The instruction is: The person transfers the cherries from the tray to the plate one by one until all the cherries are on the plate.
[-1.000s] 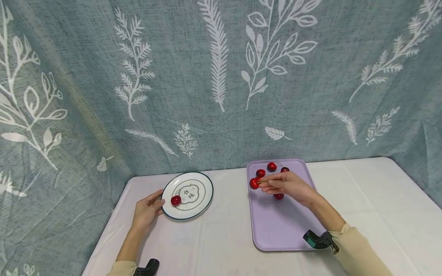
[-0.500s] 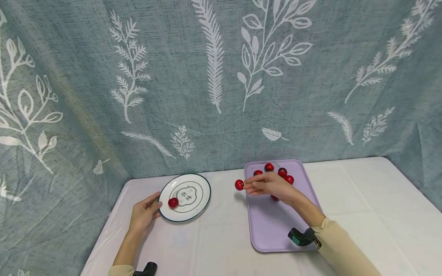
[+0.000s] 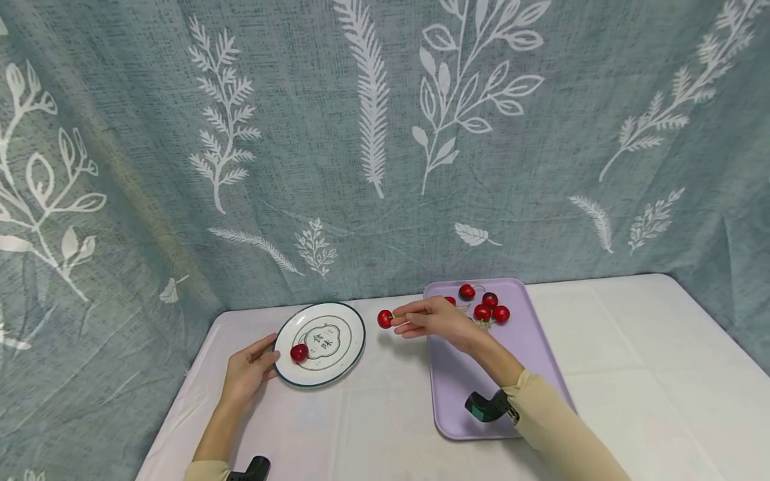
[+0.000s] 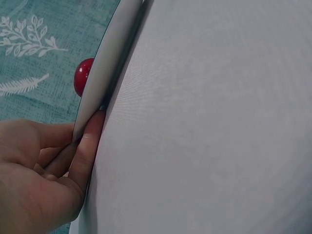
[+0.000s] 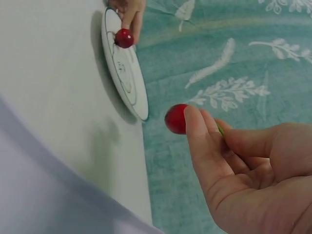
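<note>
My right hand [image 3: 430, 319] pinches a red cherry [image 3: 385, 319] by its green stem, raised over the white cloth between tray and plate. In the right wrist view this cherry [image 5: 176, 119] hangs beyond the fingertips. My left hand [image 3: 248, 369] grips the left rim of a round white plate [image 3: 345, 321] with a dark rim line and a printed middle. One cherry [image 3: 299, 353] lies on the plate near that hand. The left wrist view shows the fingers [image 4: 87, 151] under the rim and the thumb side above it. Several cherries [image 3: 482, 312] lie at the far end of the lilac tray.
The lilac tray [image 3: 457, 407] stands right of centre beneath my right forearm. A white cloth [image 3: 385, 414] covers the table. Behind it hangs a blue-green curtain [image 3: 289, 167] with white leaf prints, meeting the table's far edge.
My right hand has carried the cherry leftward from over the tray towards the plate. More cherries on the tray have come into sight. My left hand keeps its hold on the plate.
</note>
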The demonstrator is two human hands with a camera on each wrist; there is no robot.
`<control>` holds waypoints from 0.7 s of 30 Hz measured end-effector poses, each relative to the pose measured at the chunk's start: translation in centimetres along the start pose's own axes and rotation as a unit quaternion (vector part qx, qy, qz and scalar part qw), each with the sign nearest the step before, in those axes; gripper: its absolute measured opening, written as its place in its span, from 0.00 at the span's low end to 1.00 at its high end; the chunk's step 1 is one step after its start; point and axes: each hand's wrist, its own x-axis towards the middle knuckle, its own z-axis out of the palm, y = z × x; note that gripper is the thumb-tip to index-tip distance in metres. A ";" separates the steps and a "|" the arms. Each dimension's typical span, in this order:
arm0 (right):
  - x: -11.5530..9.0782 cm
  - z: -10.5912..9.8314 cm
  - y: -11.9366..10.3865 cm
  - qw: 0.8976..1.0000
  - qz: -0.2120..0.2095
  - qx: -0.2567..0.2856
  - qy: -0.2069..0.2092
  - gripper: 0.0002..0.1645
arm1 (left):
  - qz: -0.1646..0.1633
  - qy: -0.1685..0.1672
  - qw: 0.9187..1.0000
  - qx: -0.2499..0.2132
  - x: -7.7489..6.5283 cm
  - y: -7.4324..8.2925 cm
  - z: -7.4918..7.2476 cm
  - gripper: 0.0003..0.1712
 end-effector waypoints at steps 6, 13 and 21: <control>1.9 0.9 1.1 1.000 0.016 0.020 0.018 0.18 | 0.000 -0.001 1.000 -0.003 0.0 0.0 0.0 0.28; 3.7 1.9 2.4 0.998 0.031 0.039 0.026 0.18 | -0.001 0.001 1.000 -0.008 0.0 -0.1 -0.2 0.28; 5.5 2.8 2.4 0.995 0.026 0.088 0.037 0.20 | -0.007 0.003 1.000 -0.011 0.2 -0.1 -0.2 0.28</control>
